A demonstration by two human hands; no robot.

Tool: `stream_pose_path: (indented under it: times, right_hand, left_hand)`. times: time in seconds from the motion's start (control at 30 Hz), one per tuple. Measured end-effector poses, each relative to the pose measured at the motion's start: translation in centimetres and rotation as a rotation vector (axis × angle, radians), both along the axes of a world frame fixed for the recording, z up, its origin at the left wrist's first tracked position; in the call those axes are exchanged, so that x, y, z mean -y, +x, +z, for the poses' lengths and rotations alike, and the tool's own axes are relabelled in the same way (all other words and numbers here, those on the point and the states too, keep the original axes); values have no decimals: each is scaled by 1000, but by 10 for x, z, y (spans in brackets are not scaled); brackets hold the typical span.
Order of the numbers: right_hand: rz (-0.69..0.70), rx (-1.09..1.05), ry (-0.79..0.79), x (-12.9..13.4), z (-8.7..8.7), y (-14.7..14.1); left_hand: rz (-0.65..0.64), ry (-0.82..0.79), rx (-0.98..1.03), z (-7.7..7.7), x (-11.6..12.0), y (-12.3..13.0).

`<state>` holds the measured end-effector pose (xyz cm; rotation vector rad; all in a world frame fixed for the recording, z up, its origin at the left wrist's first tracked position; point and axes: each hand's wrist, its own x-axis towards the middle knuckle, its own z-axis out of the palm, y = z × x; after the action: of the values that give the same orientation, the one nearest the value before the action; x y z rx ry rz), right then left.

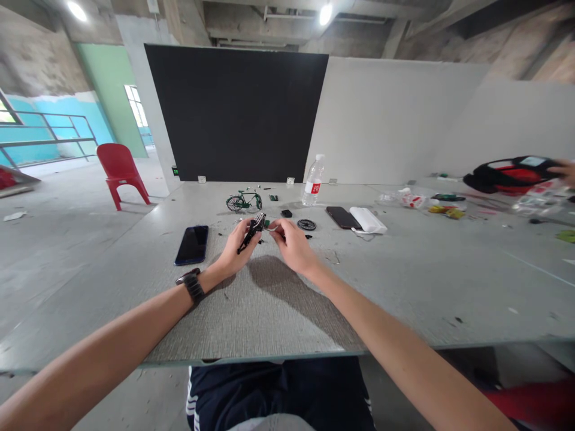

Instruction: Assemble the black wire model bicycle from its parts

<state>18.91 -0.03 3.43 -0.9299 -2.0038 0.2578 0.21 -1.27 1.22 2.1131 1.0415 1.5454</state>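
Observation:
My left hand (238, 245) is wrapped round a small black model part (252, 232), which looks like a piece of a toy bicycle with a wheel or chain section at its upper end. Close beside it, my right hand (290, 242) pinches a thin light-coloured piece (272, 228) against the part; its exact kind is too small to make out. Beyond my hands a green model bicycle (244, 200) with black wheels stands upright. A loose black model wheel (306, 224) lies flat just past my right hand, and a small black piece (286, 213) lies behind.
A dark phone (191, 245) lies left of my hands. A water bottle (313, 181) stands at the back. Another phone (343, 218) and a white case (368, 220) lie right. Farther right, another person's hand (563, 172) touches a black-and-red bag (512, 173).

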Motion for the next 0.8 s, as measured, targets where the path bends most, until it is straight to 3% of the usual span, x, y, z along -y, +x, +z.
stream_pose_path:
  times: [0.27,0.8]
  right_hand:
    - [17,-58,-104,3,4,2]
    - [14,1,-2,1,0,0]
  left_hand:
    - [0,-25,6,-2,-1,0]
    - [13,-2,-7,0,0,0]
